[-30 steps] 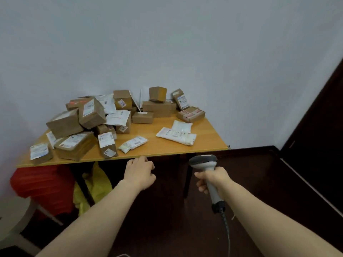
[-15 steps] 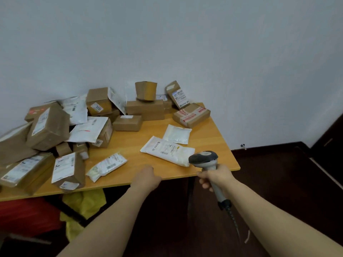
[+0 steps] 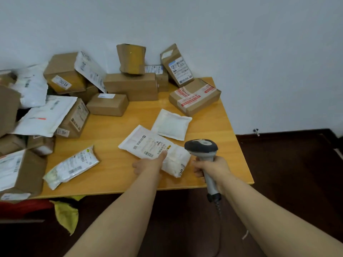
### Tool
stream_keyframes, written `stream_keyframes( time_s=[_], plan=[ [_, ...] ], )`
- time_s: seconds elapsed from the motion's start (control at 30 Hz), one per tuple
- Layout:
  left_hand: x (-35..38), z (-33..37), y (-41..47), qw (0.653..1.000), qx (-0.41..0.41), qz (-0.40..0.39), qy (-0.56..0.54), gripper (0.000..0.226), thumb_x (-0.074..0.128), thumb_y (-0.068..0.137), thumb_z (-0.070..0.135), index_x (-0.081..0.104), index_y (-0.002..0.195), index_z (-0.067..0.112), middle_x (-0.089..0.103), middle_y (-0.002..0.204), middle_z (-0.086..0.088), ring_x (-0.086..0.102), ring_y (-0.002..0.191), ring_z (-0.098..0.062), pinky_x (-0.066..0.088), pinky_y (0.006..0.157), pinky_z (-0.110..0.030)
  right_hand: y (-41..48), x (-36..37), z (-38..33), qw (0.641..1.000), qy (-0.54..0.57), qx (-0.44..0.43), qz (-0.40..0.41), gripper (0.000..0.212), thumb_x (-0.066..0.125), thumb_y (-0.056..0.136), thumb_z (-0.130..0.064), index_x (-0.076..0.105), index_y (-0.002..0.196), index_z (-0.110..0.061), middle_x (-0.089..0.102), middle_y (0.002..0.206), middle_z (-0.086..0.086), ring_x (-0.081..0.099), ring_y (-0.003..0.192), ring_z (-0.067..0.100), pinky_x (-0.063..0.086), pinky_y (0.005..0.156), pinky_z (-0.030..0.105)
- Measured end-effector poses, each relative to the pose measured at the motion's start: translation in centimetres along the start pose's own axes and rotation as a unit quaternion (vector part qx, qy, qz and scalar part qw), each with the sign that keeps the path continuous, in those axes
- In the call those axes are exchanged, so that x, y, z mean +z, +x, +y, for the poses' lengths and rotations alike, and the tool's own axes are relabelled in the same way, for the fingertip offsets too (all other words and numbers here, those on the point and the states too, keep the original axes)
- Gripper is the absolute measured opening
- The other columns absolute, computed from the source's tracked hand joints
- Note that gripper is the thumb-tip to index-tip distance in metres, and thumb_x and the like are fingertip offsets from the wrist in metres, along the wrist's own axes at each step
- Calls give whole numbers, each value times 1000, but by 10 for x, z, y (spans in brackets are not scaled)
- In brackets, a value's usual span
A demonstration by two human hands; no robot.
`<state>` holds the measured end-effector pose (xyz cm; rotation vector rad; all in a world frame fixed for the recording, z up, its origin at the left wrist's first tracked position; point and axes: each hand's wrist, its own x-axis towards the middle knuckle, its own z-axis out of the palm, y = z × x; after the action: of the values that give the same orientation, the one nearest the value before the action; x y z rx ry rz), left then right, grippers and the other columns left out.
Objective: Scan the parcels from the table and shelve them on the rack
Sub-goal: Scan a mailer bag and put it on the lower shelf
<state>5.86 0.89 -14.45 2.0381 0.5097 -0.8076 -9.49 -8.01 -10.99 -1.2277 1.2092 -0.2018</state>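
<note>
On the near right part of the table (image 3: 111, 127), the white mailer (image 3: 146, 143) is lying slanted, far-left to near-right, under the left hand (image 3: 148, 164), which is touching it, grip unclear, while the right hand (image 3: 211, 167) is clutching the scanner (image 3: 201, 147) just beside.

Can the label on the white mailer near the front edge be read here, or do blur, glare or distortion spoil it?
Head view: soft, even light, no glare on the white mailer; its label print shows but is too soft to read; the cardboard boxes at the left edge are smeared and stretched by the wide-angle lens.
</note>
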Motion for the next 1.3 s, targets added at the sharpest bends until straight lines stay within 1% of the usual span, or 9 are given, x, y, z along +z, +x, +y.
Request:
stream_keyframes(
  time_s=[0.13, 0.23, 0.33, 0.43, 0.67, 0.8, 0.87, 1.0, 1.3],
  plan=[
    [18, 1, 13, 997, -18, -10, -70, 86, 91, 59, 17, 37, 125, 1, 57, 123, -17, 59, 105, -33, 48, 72, -35, 10, 0, 2, 1000, -10, 6, -1, 16, 78, 79, -13, 64, 85, -7, 68, 64, 7, 59, 45, 13, 43, 45, 24],
    [15, -7, 18, 994, 5, -42, -104, 30, 79, 70, -2, 57, 91, 5, 66, 112, -15, 62, 81, -25, 48, 70, -30, 6, 1, 3, 1000, -13, 3, 0, 16, 78, 79, -12, 63, 84, -8, 67, 64, 7, 59, 48, 15, 44, 49, 27],
    [-8, -15, 13, 988, 18, -80, -130, 18, 70, 78, -5, 57, 81, 7, 69, 102, -14, 65, 83, -27, 49, 69, -32, -8, 7, 1, 1000, -14, -10, -6, 15, 77, 80, -9, 64, 86, -6, 67, 67, 10, 58, 50, 17, 45, 50, 28],
    [-52, -19, -1, 979, 47, -116, -162, 17, 66, 83, 0, 58, 93, 12, 66, 90, -4, 60, 73, -18, 47, 62, -30, -35, 22, -7, 999, -4, -32, -25, 15, 75, 81, -6, 64, 91, -2, 67, 69, 12, 58, 51, 17, 46, 45, 22],
    [-207, -50, -43, 955, 188, -140, -182, 19, 66, 82, -2, 62, 92, 13, 68, 100, -6, 64, 90, -23, 47, 80, -36, -141, 86, -16, 990, -18, -104, -96, 20, 75, 80, -10, 66, 96, -3, 68, 72, 11, 59, 54, 17, 45, 51, 26],
    [-307, -88, -74, 950, 234, -120, -170, 27, 66, 80, -4, 62, 97, 16, 69, 98, -2, 66, 83, -16, 55, 63, -26, -221, 133, -14, 979, -32, -147, -141, 15, 76, 78, -9, 66, 90, -8, 67, 67, 8, 57, 52, 14, 45, 47, 23],
    [-356, -109, -90, 952, 248, -97, -153, 35, 67, 76, -8, 61, 104, 12, 69, 99, -5, 68, 86, -21, 58, 69, -32, -266, 154, -8, 970, -52, -166, -171, 14, 75, 78, -7, 67, 89, -8, 66, 64, 6, 56, 51, 12, 45, 46, 23],
    [-444, -142, -123, 952, 288, -17, -103, 26, 76, 70, -5, 64, 82, 16, 69, 76, 0, 66, 61, -13, 50, 47, -21, -346, 185, 10, 943, -116, -199, -240, 10, 75, 80, -9, 66, 84, -5, 66, 59, 4, 53, 45, 10, 43, 44, 20],
    [-562, -195, -186, 946, 317, 61, -36, 19, 81, 71, 2, 70, 80, 14, 71, 80, -7, 68, 72, -24, 56, 68, -33, -448, 220, 31, 904, -179, -243, -302, 15, 77, 76, -6, 61, 75, -7, 55, 48, 3, 45, 37, 11, 38, 40, 21]
  ],
)
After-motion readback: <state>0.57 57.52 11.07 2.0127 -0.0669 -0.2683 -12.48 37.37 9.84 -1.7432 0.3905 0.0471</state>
